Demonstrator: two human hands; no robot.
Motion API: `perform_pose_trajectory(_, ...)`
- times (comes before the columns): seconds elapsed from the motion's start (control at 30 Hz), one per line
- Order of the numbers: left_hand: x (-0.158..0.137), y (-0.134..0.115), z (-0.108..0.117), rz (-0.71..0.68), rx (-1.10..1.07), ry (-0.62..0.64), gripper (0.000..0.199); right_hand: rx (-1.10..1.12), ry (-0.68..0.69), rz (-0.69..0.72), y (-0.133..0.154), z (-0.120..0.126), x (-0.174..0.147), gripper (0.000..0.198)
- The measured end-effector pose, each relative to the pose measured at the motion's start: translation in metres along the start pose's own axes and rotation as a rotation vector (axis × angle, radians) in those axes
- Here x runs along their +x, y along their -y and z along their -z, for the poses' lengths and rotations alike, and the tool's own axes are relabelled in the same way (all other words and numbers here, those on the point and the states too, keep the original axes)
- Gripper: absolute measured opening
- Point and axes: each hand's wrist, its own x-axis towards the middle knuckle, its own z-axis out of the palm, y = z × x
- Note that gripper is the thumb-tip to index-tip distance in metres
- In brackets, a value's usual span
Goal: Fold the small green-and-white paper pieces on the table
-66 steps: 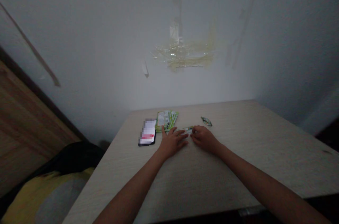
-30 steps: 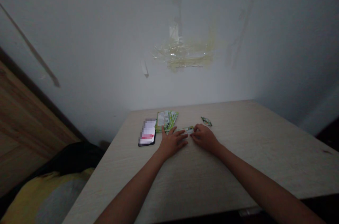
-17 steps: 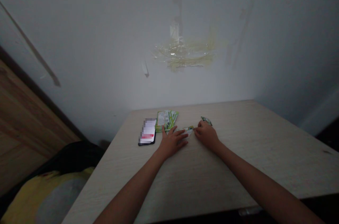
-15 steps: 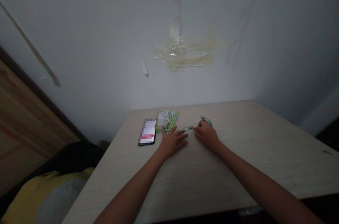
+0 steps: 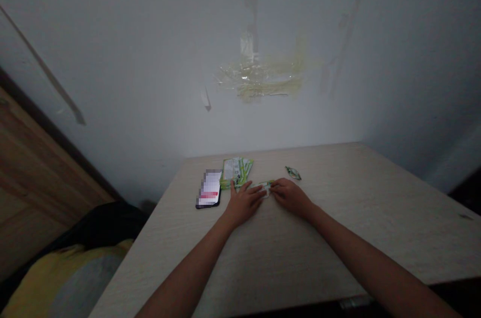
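Note:
My left hand (image 5: 245, 203) lies with fingers spread over a small green-and-white packet (image 5: 267, 185), pressing it to the table. At the packet's right end, the fingers of my right hand (image 5: 288, 195) are pinched together on its edge. Much of the packet is hidden under both hands. Just beyond my left hand rests a fanned stack of green-and-white packets (image 5: 235, 170). A small folded green packet piece (image 5: 293, 173) sits beyond my right hand, apart from it.
A phone (image 5: 209, 189) with a lit screen lies left of the stack on the pale wooden table (image 5: 338, 238). The wall (image 5: 150, 57) with old tape (image 5: 263, 77) rises behind. A yellow-and-grey cushion-like thing (image 5: 67, 278) is at lower left.
My right hand has shifted slightly left and nearer to me, closer to my left hand, uncovering the small folded piece. My left hand stays almost in place.

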Motion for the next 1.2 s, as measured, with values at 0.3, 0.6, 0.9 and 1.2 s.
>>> perform_pose_trajectory(0.3, 0.0, 0.005, -0.004, 0.024, -0.062, -0.019, 0.036, 0.063, 0.046, 0.025, 0.005, 0.003, 0.001, 0.025)
perform_pose_trajectory(0.6, 0.002, 0.004, -0.003, 0.062, -0.047, -0.119, 0.025, 0.113, 0.069, 0.001, 0.011, 0.004, 0.001, 0.026)
perform_pose_trajectory(0.9, 0.002, 0.003, 0.002, 0.041, -0.059, -0.126, 0.023, 0.114, 0.094, 0.031, 0.008, 0.003, 0.001, 0.028)
perform_pose_trajectory(1.2, 0.007, 0.0, 0.004, 0.034, -0.041, -0.135, 0.022, 0.205, 0.04, -0.029, 0.011, 0.004, 0.002, 0.021)
